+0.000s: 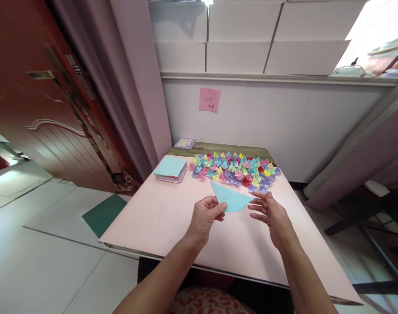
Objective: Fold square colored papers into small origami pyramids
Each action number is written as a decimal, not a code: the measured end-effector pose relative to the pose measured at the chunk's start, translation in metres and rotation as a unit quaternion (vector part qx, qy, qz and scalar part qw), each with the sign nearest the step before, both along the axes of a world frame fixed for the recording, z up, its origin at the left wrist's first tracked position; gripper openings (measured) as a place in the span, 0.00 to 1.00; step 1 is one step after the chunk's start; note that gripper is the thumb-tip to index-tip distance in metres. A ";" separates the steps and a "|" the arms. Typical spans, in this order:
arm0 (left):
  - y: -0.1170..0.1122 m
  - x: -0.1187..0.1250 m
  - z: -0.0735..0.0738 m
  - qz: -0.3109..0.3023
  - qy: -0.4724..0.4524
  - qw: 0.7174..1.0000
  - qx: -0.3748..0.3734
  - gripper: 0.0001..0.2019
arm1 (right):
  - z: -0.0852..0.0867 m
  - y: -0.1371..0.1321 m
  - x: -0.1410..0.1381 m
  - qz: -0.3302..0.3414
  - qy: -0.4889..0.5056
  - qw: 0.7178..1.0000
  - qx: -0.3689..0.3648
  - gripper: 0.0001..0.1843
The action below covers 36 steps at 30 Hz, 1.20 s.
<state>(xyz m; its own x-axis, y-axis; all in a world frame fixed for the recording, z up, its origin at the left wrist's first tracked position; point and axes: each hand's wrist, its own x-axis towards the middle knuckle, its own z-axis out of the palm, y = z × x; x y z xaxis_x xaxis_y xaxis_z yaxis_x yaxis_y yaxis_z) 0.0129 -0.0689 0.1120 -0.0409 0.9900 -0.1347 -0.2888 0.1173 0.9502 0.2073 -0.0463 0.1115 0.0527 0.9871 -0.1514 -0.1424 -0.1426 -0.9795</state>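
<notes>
Pinching the near-left edge of a light-blue folded sheet [233, 201] with the left hand [205, 214]: thumb on top, fingers below. Sheet is tilted, in the air above the near-middle of the table [149, 213]. Grip at one edge probably keeps the folded layers together and leaves the rest of the sheet exposed.

Right hand [271, 213] grasps nothing: fingers spread, tips right by the sheet's right-hand point. Can't tell whether they touch. Looks placed there to steady or work that corner.

Just past the sheet, small folded paper pieces [233, 170] cover the far-right part of the table, crowded together, probably to save room. Paper stack [170, 165] sits left of them, light blue on top, likely kept within left-hand reach but out of the forearms' way. Printed packets [185, 143] at the far-left corner.

Counts: sheet in hand, 1. Paper stack, 1; layers not countable. Folded pieces, dozens; overlap rules out an exact number. Pink note [209, 100] on the wall, 1, handwritten "357". Dark green sheet [104, 213] on the floor left of the table, 1.
</notes>
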 end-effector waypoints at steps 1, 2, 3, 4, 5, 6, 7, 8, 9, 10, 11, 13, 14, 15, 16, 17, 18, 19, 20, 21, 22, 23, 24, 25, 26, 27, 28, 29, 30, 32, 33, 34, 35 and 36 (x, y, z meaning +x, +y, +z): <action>0.000 0.002 -0.001 0.018 0.007 1.000 0.011 0.13 | -0.002 -0.002 0.000 0.008 0.014 1.000 -0.014 0.34; 0.000 0.004 -0.003 0.034 0.019 0.999 0.026 0.12 | -0.003 -0.004 -0.001 0.020 0.025 0.999 -0.022 0.34; 0.000 0.007 -0.004 0.045 0.034 0.997 0.044 0.12 | -0.004 -0.008 -0.004 0.034 0.029 0.999 -0.024 0.34; -0.001 0.009 -0.005 0.053 0.046 0.996 0.060 0.11 | -0.004 -0.011 -0.008 0.052 0.026 0.998 -0.020 0.32; -0.001 0.011 -0.006 0.057 0.052 0.994 0.073 0.11 | -0.004 -0.015 -0.013 0.072 0.017 0.997 -0.012 0.30; -0.001 0.013 -0.007 0.057 0.049 0.994 0.078 0.11 | -0.004 -0.018 -0.018 0.090 0.008 0.996 -0.004 0.28; -0.002 0.014 -0.007 0.053 0.037 0.995 0.074 0.10 | -0.004 -0.021 -0.022 0.104 0.002 0.995 0.003 0.26; -0.002 0.014 -0.006 0.045 0.017 0.997 0.062 0.10 | -0.004 -0.022 -0.025 0.110 0.002 0.994 0.011 0.24; -0.003 0.013 -0.005 0.035 -0.011 0.998 0.042 0.11 | -0.004 -0.023 -0.027 0.112 0.005 0.994 0.018 0.22; -0.003 0.012 -0.004 0.024 -0.044 0.999 0.017 0.11 | -0.005 -0.024 -0.028 0.111 0.010 0.993 0.024 0.21; -0.004 0.010 -0.003 0.011 -0.081 0.997 -0.013 0.12 | -0.006 -0.023 -0.027 0.113 0.012 0.993 0.029 0.19; -0.004 0.007 -0.001 -0.016 -0.158 0.984 -0.075 0.13 | -0.009 -0.022 -0.025 0.132 0.017 0.990 0.037 0.17; -0.005 0.006 -0.001 -0.027 -0.193 0.976 -0.100 0.13 | -0.010 -0.021 -0.024 0.139 0.024 0.989 0.038 0.17; -0.005 0.007 0.000 -0.035 -0.221 0.967 -0.118 0.13 | -0.012 -0.021 -0.024 0.135 0.037 0.989 0.042 0.16; -0.005 0.008 0.000 -0.034 -0.243 0.961 -0.127 0.13 | -0.013 -0.021 -0.026 0.119 0.060 0.990 0.048 0.15; -0.006 0.011 -0.001 -0.024 -0.256 0.958 -0.125 0.13 | -0.015 -0.022 -0.029 0.091 0.088 0.990 0.058 0.15; -0.006 0.014 -0.001 -0.005 -0.260 0.959 -0.115 0.13 | -0.017 -0.024 -0.034 0.058 0.117 0.989 0.067 0.16; -0.007 0.018 -0.002 0.017 -0.257 0.961 -0.098 0.13 | -0.018 -0.026 -0.040 0.025 0.143 0.986 0.075 0.16; -0.008 0.022 -0.004 0.040 -0.248 0.965 -0.078 0.12 | -0.020 -0.028 -0.046 0.004 0.160 0.984 0.078 0.17; -0.009 0.026 -0.006 0.058 -0.235 0.968 -0.060 0.12 | -0.022 -0.030 -0.053 -0.005 0.165 0.984 0.072 0.18; -0.010 0.030 -0.008 0.068 -0.223 0.971 -0.046 0.12 | -0.024 -0.032 -0.060 -0.002 0.164 0.985 0.061 0.17; -0.011 0.033 -0.010 0.071 -0.213 0.974 -0.038 0.12 | -0.025 -0.034 -0.066 0.000 0.164 0.985 0.051 0.17; -0.012 0.035 -0.013 0.071 -0.208 0.975 -0.035 0.12 | -0.026 -0.035 -0.071 -0.006 0.167 0.985 0.043 0.16; -0.013 0.036 -0.015 0.071 -0.205 0.976 -0.036 0.12 | -0.027 -0.036 -0.075 -0.015 0.170 0.984 0.039 0.15; -0.014 0.037 -0.017 0.071 -0.204 0.976 -0.039 0.12 | -0.028 -0.036 -0.077 -0.031 0.172 0.984 0.039 0.15; -0.015 0.037 -0.018 0.072 -0.202 0.976 -0.042 0.12 | -0.028 -0.036 -0.079 -0.046 0.170 0.983 0.041 0.15; -0.015 0.037 -0.019 0.073 -0.199 0.976 -0.045 0.12 | -0.029 -0.035 -0.079 -0.059 0.163 0.984 0.044 0.15; -0.015 0.037 -0.020 0.074 -0.196 0.977 -0.047 0.12 | -0.030 -0.035 -0.080 -0.069 0.152 0.985 0.048 0.15; -0.016 0.037 -0.020 0.076 -0.192 0.977 -0.049 0.12 | -0.030 -0.034 -0.080 -0.076 0.141 0.986 0.051 0.16; -0.016 0.038 -0.021 0.076 -0.188 0.978 -0.051 0.13 | -0.031 -0.034 -0.080 -0.090 0.128 0.986 0.054 0.17; -0.016 0.039 -0.021 0.071 -0.190 0.978 -0.049 0.13 | -0.032 -0.033 -0.081 -0.095 0.126 0.986 0.054 0.18; -0.016 0.040 -0.022 0.059 -0.192 0.979 -0.045 0.13 | -0.033 -0.033 -0.081 -0.098 0.126 0.986 0.054 0.18; -0.016 0.040 -0.024 0.046 -0.193 0.979 -0.041 0.13 | -0.034 -0.032 -0.080 -0.096 0.123 0.986 0.054 0.18; -0.014 0.040 -0.026 0.036 -0.188 0.981 -0.037 0.13 | -0.036 -0.031 -0.078 -0.093 0.115 0.987 0.057 0.18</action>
